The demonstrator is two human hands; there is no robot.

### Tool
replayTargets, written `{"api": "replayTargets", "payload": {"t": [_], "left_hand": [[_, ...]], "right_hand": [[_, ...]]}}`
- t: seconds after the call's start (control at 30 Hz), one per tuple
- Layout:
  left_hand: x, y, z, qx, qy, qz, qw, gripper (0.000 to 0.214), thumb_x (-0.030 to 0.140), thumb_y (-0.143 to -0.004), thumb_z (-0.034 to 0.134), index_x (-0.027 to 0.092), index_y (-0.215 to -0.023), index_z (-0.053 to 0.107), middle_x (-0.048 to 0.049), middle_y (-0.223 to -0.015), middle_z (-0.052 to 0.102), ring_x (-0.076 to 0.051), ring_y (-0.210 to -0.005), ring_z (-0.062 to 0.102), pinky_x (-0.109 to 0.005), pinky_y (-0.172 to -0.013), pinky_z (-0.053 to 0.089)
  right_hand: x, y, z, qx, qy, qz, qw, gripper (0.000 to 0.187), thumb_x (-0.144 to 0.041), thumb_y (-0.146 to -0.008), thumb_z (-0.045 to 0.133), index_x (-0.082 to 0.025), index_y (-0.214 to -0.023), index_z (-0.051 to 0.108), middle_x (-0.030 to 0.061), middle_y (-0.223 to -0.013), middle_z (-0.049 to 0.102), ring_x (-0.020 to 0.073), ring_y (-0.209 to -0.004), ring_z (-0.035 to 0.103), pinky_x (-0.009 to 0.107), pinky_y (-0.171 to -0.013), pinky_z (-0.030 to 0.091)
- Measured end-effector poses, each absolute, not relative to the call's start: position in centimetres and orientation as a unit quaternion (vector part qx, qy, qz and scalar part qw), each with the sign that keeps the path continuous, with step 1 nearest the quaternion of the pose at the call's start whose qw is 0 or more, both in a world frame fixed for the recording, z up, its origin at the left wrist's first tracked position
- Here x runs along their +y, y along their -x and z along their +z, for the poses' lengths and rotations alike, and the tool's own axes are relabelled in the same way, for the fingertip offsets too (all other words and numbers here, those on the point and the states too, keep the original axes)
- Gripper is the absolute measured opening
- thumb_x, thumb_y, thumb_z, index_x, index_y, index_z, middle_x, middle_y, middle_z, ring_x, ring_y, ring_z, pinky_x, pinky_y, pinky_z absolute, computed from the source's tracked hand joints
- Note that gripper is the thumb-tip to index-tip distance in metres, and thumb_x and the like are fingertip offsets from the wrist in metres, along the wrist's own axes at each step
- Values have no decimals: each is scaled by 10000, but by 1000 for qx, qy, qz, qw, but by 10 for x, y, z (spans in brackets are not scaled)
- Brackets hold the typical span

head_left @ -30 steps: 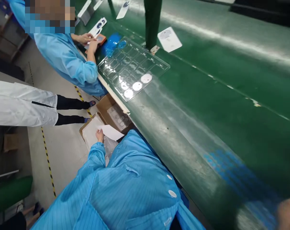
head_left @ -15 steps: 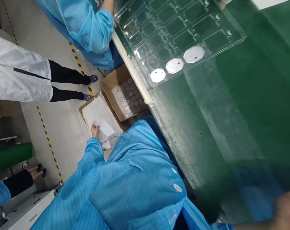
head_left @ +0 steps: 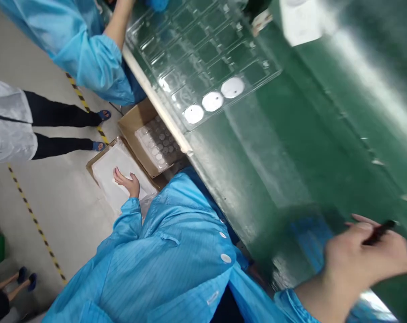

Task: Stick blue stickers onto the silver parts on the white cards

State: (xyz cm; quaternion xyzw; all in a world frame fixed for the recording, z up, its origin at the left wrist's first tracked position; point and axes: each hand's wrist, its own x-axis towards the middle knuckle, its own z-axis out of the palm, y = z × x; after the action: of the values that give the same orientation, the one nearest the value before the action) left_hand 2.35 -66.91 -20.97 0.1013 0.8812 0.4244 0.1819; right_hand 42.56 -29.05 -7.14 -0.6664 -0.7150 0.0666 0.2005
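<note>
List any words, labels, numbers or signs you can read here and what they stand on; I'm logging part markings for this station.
No legible text appears anywhere.
White card at the top of the green table: blurred, with no print that can be made out.
Three white discs in the clear tray: no markings visible.
Small tag beside the card: too blurred to read.
Dark slim object in the right hand: no label visible.
Floor tape: yellow-black stripes only, no words.

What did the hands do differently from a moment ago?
The left hand let go of the white sheet and now lies open on the white stack in the box. The right hand came into clear view over the green table, pinching a thin dark stick. The clear tray kept its three white discs.
</note>
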Motion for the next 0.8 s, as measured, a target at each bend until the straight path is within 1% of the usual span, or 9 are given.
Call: {"api": "replayTargets", "payload": {"t": [0.1,0.17,0.23,0.3,0.37,0.47,0.6,0.67,0.8], "left_hand": [[-613,-11,-192,877,-137,450,102,575,540,-1091,291,143,-1314,643,-250,-1719,342,-353,-1710,-268,-686,-1265,154],[-569,-8,-173,867,-162,470,35,591,565,-1072,347,168,-1474,519,-246,-1762,241,-363,-1736,-144,-666,-1342,121],[-521,-9,-148,830,-239,502,-41,565,551,-1061,415,193,-1492,489,-241,-1670,367,-381,-1692,201,-640,-1341,244],[-467,-9,-118,756,-383,523,-91,428,471,-1071,480,223,-1406,576,-188,-1450,572,-345,-1475,516,-572,-1255,415],[-406,-6,-91,673,-533,505,-86,306,355,-1087,515,243,-1334,658,-128,-1295,669,-302,-1313,623,-511,-1186,484],[-303,16,-66,648,-632,425,-4,300,222,-1050,601,200,-1332,701,-120,-1342,693,-314,-1353,614,-518,-1223,454],[-170,64,-51,767,-553,296,134,560,20,-862,831,53,-1393,657,-234,-1554,608,-364,-1545,496,-550,-1350,309],[-120,85,-43,786,-532,276,154,699,-33,-787,895,-59,-1409,577,-334,-1581,558,-386,-1563,482,-628,-1357,260],[-64,113,-30,798,-519,258,164,949,177,-753,1044,-227,-1321,400,-524,-1530,466,-431,-1556,483,-840,-1251,231]], "right_hand": [[-304,-421,-64,-682,684,113,232,433,-621,-900,480,-253,-952,702,174,-768,696,409,-722,705,593,-759,569],[-314,-423,-62,-671,683,157,243,448,-622,-928,495,-240,-1046,697,134,-759,691,352,-647,677,548,-746,574],[-323,-430,-65,-664,688,171,238,486,-634,-949,483,-229,-1087,712,122,-756,696,347,-667,690,539,-776,571],[-331,-438,-72,-651,703,167,232,562,-673,-942,474,-202,-1097,739,150,-810,735,380,-785,737,554,-842,575],[-339,-447,-81,-626,720,168,246,664,-734,-916,484,-164,-1121,755,195,-925,778,410,-903,764,571,-897,588],[-351,-459,-91,-586,740,166,284,747,-791,-910,501,-134,-1148,765,242,-1083,801,437,-1027,770,594,-963,591],[-373,-474,-93,-547,764,126,319,742,-791,-965,500,-126,-1137,779,240,-1066,796,411,-959,757,571,-932,587],[-385,-479,-89,-536,767,100,339,751,-772,-1021,435,-116,-1114,789,218,-992,774,374,-895,728,543,-892,582],[-403,-481,-76,-500,780,17,376,770,-781,-1049,424,-128,-1028,831,185,-1007,661,362,-1015,662,561,-979,547]]}}
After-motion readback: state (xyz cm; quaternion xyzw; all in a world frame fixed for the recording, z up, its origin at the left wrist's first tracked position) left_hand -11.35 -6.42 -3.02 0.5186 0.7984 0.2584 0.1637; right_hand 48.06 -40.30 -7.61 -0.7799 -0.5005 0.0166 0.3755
